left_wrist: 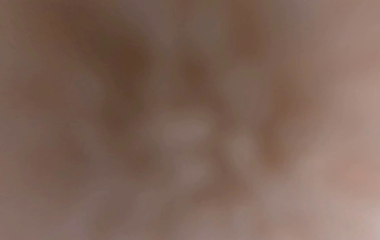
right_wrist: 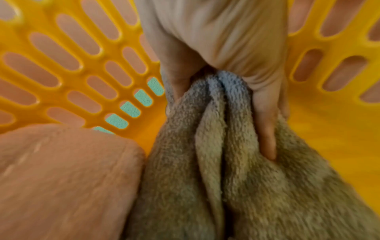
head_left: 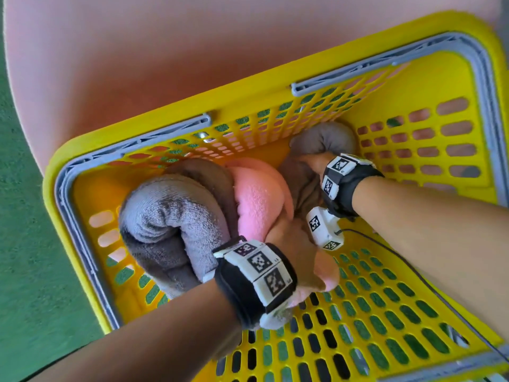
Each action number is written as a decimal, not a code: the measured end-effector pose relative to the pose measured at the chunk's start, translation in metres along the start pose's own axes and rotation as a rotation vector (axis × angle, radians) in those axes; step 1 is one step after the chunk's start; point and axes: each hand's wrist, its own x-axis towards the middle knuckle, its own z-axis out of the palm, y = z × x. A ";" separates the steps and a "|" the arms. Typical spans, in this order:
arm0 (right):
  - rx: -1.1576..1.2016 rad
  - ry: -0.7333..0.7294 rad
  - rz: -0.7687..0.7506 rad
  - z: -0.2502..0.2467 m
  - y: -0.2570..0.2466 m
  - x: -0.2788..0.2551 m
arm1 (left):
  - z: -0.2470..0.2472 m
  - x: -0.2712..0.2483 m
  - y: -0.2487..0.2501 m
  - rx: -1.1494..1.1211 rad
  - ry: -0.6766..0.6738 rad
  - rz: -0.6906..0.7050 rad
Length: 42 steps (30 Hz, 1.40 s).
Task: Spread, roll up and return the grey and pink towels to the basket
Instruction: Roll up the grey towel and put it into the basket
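A yellow basket [head_left: 137,128] holds the towels. A rolled grey towel [head_left: 170,216] lies at its left end. The pink towel [head_left: 256,199] bulges beside it in the middle. My left hand [head_left: 292,244] grips the pink towel's near end, its fingers buried in the cloth. The left wrist view is only a brownish-pink blur. My right hand [head_left: 312,161] grips a bunch of a second grey towel [head_left: 322,139] near the far wall. In the right wrist view, the right hand [right_wrist: 236,53] clamps the grey towel's [right_wrist: 205,146] folds, with the pink towel [right_wrist: 61,178] to the left.
The basket has slotted walls [right_wrist: 72,68] and grey fold-down handles [head_left: 358,70] lying along its rim. It stands on a pink table [head_left: 137,51], with green floor [head_left: 22,216] to the left. A thin black cable [head_left: 399,260] runs from my right wrist across the basket's near wall.
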 end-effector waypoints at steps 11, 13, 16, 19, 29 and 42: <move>0.278 0.434 -0.294 -0.029 0.046 -0.144 | -0.014 0.007 -0.005 -0.105 0.010 -0.129; 0.249 0.571 -0.532 -0.034 0.057 -0.185 | -0.011 0.010 -0.006 -0.129 0.024 -0.148; 0.201 0.671 -0.660 -0.057 0.067 -0.227 | -0.004 0.022 -0.002 -0.163 0.003 -0.172; 0.013 0.696 -0.671 -0.084 0.059 -0.246 | -0.007 0.025 0.001 -0.147 -0.056 -0.185; -0.412 0.357 -0.225 -0.025 0.021 -0.120 | 0.001 0.026 0.002 -0.034 0.096 -0.133; -0.001 0.281 -0.497 -0.013 0.042 -0.194 | 0.001 -0.042 0.023 -0.623 1.019 -0.277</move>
